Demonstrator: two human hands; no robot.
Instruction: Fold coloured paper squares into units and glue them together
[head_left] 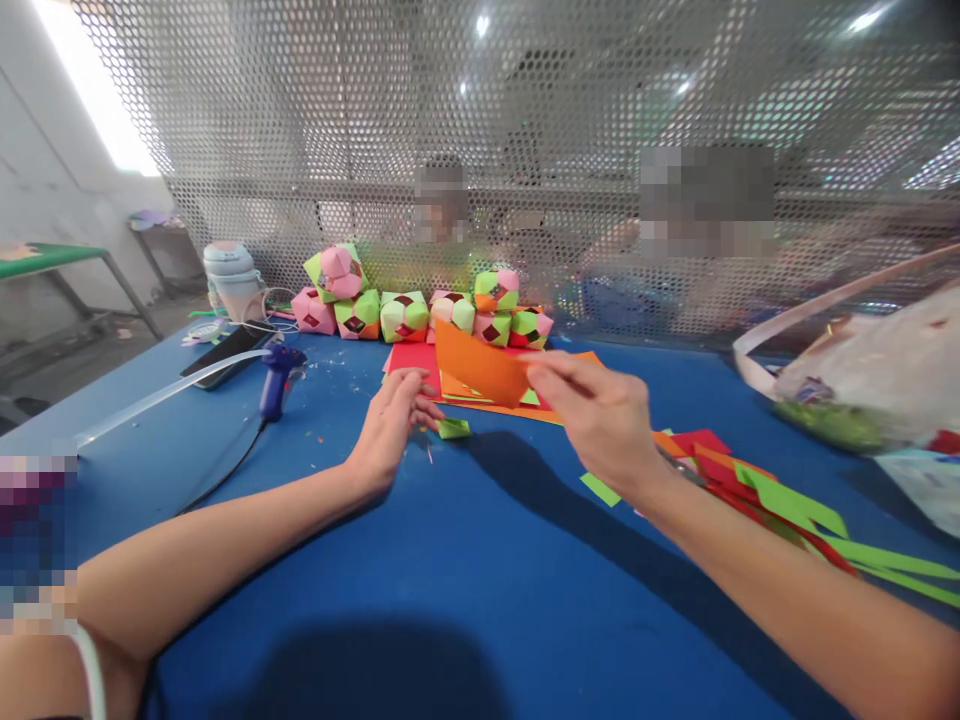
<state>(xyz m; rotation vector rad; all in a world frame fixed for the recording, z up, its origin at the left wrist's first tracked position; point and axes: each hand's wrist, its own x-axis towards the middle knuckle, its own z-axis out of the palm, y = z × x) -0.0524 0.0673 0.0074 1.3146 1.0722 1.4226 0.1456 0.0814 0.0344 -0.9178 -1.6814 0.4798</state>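
My right hand (600, 410) pinches the corner of an orange sheet of paper (480, 365) between thumb and fingers, tilted up above the table. My left hand (394, 425) rests on the blue tabletop with its fingers loosely apart. Beside its fingertips lies a small folded piece of green paper (454, 429); whether they touch it I cannot tell. Behind the orange sheet is a stack of coloured paper (412, 358), red and orange, partly hidden by the sheet and my hands.
Several folded paper balls (405, 317) line the back by a perforated metal screen (300, 120). On the left are a glue gun (276, 385) with a glue stick, a phone (229, 355) and a cup (234, 285). Paper strips (795, 505) and a plastic bag (885, 370) lie right. People sit beyond the screen.
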